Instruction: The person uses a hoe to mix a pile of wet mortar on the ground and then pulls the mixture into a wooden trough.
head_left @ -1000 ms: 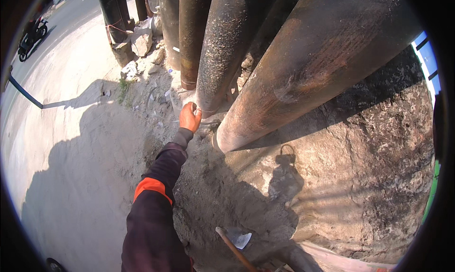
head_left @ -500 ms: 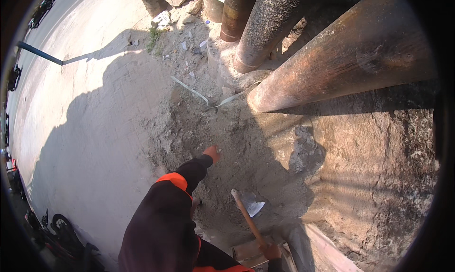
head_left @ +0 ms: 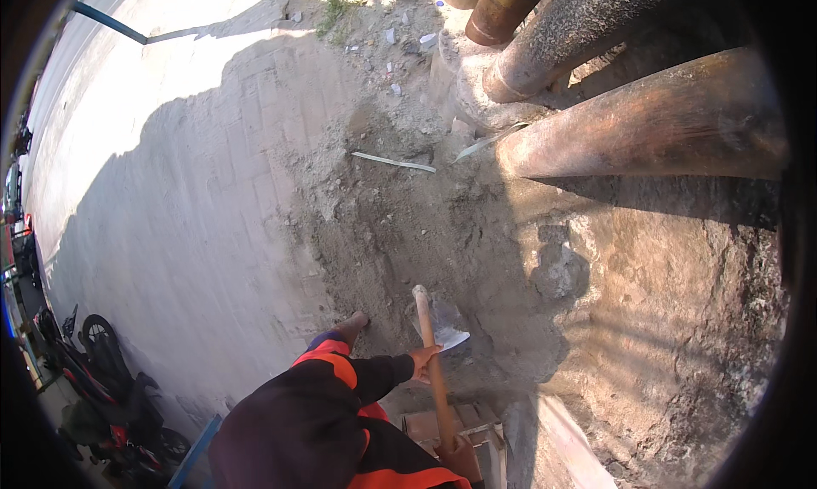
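A hoe with a wooden handle (head_left: 437, 395) and a flat metal blade (head_left: 454, 339) is in front of me, its head on the loose grey soil (head_left: 400, 242). My left hand (head_left: 423, 363) is closed on the handle just below the blade. Lower down, near the bottom edge, my right hand (head_left: 462, 457) grips the same handle. Dark sleeves with orange bands cover my arms. One of my feet (head_left: 353, 323) shows on the soil left of the hoe.
Large rusty pipes (head_left: 647, 119) slant in at the upper right beside a rough earth wall (head_left: 672, 293). A pale strap (head_left: 393, 162) lies on the soil. Pale pavement (head_left: 196, 234) spreads to the left, with a motorcycle (head_left: 111, 387) at lower left. Wooden boards (head_left: 570, 442) lie near the bottom.
My left hand was stretched out over the soil, away from the hoe; it has come back and taken hold of the handle. My right hand has stayed on it. The view has shifted.
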The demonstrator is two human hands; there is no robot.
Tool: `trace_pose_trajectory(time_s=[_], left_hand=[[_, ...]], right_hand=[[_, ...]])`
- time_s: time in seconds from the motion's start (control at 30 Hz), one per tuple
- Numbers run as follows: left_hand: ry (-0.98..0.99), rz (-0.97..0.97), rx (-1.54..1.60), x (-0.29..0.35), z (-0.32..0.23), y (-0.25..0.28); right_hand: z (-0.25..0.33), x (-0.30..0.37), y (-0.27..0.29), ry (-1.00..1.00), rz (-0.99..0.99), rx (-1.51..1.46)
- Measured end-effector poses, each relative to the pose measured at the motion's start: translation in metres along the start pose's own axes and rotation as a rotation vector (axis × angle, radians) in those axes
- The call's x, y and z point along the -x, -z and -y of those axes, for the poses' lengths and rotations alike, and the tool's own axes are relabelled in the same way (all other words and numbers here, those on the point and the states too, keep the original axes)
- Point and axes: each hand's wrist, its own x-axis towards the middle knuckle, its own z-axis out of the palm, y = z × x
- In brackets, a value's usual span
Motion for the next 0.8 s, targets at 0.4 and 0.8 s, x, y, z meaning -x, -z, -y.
trace_pose_trajectory(time_s=[0.4,0.8], left_hand=[[-0.625,-0.167,0.24,0.186,-0.14,0.179],[-0.921,-0.678,0.187,0.351,-0.078,0.197]], right_hand=[[0.109,-0.198,0.062,0.194,-0.235,-0.023],[0.375,-0.54,0.136,0.822,-0.764,1.106]])
